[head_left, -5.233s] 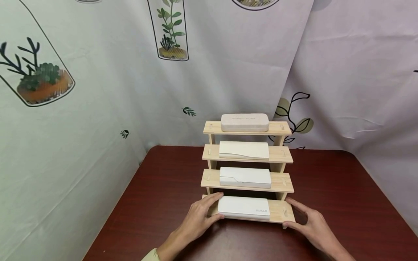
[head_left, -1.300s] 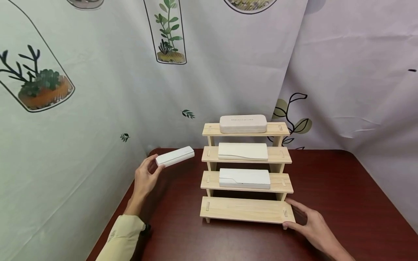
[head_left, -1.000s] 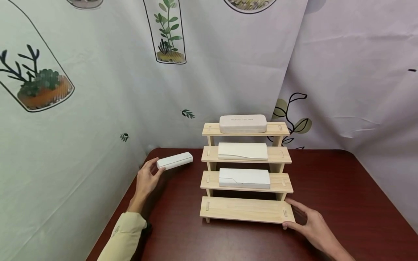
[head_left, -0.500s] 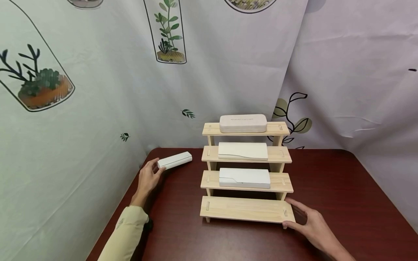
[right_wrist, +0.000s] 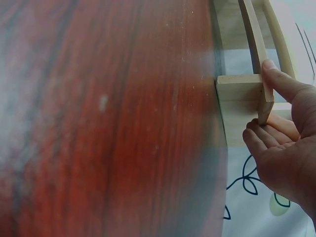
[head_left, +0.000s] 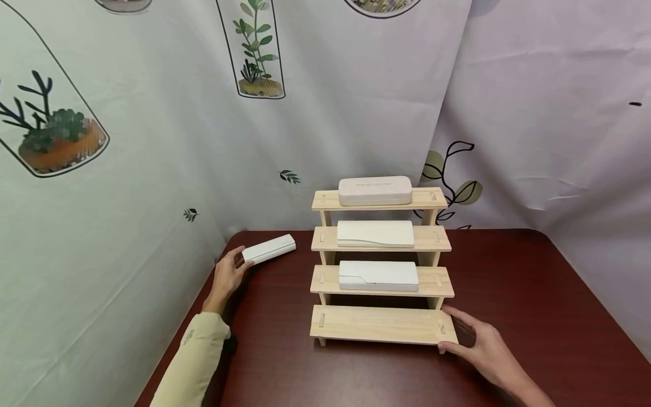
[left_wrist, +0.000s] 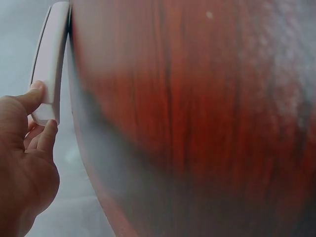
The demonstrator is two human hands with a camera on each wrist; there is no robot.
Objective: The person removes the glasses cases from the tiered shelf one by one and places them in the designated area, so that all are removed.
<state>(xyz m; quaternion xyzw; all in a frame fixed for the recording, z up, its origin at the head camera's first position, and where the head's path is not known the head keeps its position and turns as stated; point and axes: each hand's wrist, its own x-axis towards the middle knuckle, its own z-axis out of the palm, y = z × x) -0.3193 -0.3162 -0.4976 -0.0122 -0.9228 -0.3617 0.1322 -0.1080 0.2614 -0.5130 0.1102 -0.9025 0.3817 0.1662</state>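
Observation:
At the back left of the table, my left hand [head_left: 227, 278] holds one end of a slim white glasses case [head_left: 269, 249]. In the left wrist view, the thumb lies on one side of the case [left_wrist: 51, 59] and fingertips on the other. My right hand [head_left: 485, 346] grips the right end of the bottom shelf [head_left: 378, 324] of a light wooden four-step display rack. From the right wrist, its thumb [right_wrist: 279, 79] shows on one face of the board, with fingers at the opposite face. The bottom shelf is bare.
On the upper shelves sit a beige rounded case [head_left: 375, 191], a cream flap case [head_left: 375, 234] and another white case [head_left: 378, 276]. The dark red wooden table [head_left: 274, 350] meets a pale plant-printed cloth [head_left: 325, 113] at its back and left.
The white case has gone from the bottom shelf: my left hand lifted it leftward, then lowered it to the table's back left. My right hand has stayed at the shelf's end.

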